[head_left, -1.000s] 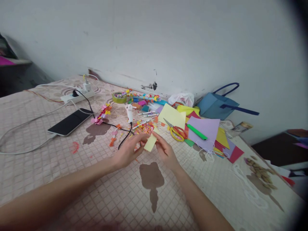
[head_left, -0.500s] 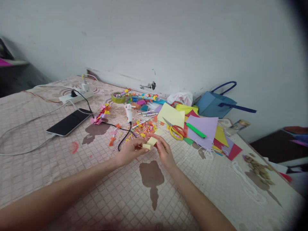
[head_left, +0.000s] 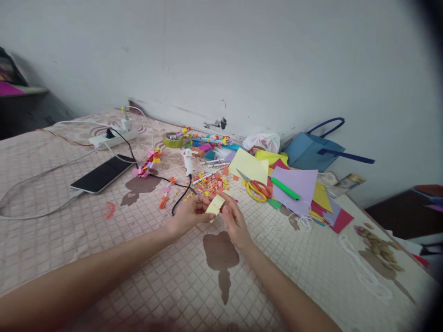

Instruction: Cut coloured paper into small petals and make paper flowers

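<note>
A small piece of pale yellow paper (head_left: 216, 206) is held up over the table, tilted, with a crease across its middle. My left hand (head_left: 187, 216) pinches its lower left end, the thumb lying on the near face. At the upper right edge, my right hand (head_left: 236, 225) has its fingers against the paper, partly hidden behind it, and its thumb bent close by. Just beyond the hands lies a heap of coloured paper scraps (head_left: 209, 184). A white glue gun (head_left: 188, 162) stands behind my left hand, its black cord running near the fingers.
Scissors (head_left: 256, 191), a green cutter (head_left: 284, 188) and coloured paper sheets (head_left: 296, 180) lie to the right, with white string (head_left: 304, 222). Left are a tablet-like black device (head_left: 102, 174), a power strip (head_left: 114, 138) and cables. A blue bag (head_left: 311, 151) stands by the wall.
The folded pale yellow paper has been opened flatter, its raised flap now in line with the rest. Both hands stay in nearly the same place; the view has shifted slightly.
</note>
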